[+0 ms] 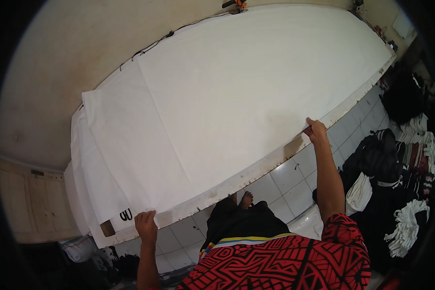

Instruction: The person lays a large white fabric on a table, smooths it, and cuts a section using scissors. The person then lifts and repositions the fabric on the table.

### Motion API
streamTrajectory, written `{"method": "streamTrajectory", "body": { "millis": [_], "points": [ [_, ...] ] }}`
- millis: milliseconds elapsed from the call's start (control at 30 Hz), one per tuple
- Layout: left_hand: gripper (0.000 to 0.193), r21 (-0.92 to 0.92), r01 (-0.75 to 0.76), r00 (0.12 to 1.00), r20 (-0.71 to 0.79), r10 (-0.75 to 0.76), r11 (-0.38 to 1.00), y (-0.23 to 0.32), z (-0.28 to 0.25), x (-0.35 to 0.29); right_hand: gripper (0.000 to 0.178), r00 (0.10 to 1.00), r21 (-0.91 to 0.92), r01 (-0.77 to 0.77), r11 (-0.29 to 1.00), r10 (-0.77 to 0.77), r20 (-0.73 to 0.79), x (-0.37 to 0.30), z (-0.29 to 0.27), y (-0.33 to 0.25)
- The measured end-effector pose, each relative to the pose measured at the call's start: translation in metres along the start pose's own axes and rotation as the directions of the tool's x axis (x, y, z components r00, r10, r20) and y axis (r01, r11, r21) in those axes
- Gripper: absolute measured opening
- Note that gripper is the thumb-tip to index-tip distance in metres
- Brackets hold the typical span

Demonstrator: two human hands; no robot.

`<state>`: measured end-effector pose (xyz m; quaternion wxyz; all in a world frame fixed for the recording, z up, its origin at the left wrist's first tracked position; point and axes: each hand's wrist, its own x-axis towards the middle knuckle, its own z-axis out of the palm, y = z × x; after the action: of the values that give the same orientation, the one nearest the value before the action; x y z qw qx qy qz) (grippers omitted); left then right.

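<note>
A wide white cloth (237, 92) lies spread over a long table, with crease lines across its left part and folded layers at the left end. At the table's near edge, my left hand (146, 226) is closed on the cloth's border, knuckles up. Farther right, my right hand (316, 130) pinches the same near border between thumb and fingers and casts a soft shadow on the cloth. A small brown rectangular piece (107, 228) and a black handwritten mark (125, 214) show at the cloth's near left corner.
The table's worn pale edge (217, 192) runs along my front. An orange-and-black tool (237, 5) and a dark cable (171, 34) are at the far edge. Dark garments (374, 154) and white bundles (408, 227) are heaped right. A wooden cabinet (29, 203) stands left, above white floor tiles (287, 179).
</note>
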<state>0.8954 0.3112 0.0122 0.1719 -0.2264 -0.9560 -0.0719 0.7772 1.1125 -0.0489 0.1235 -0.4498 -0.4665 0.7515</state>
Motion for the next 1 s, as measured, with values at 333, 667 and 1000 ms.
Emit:
{"method": "streamTrajectory", "body": {
  "millis": [333,667,1000],
  "points": [
    [0.025,0.271,0.294,0.856,0.352,-0.379,0.917,0.013,0.023,0.025,0.028,0.996,-0.005,-0.077,0.997,0.077,0.054,-0.009,-0.003,-0.003],
    [0.021,-0.793,0.443,0.451,-0.206,-0.868,0.418,0.024,-0.044,0.068,0.022,0.984,-0.088,-0.091,0.992,0.103,0.147,-0.016,-0.015,-0.027],
    [0.023,-0.482,0.639,0.663,-0.052,-0.747,0.6,0.006,0.054,-0.016,0.022,0.993,-0.126,-0.008,0.992,0.023,0.119,-0.03,-0.009,-0.016]
  ]
}}
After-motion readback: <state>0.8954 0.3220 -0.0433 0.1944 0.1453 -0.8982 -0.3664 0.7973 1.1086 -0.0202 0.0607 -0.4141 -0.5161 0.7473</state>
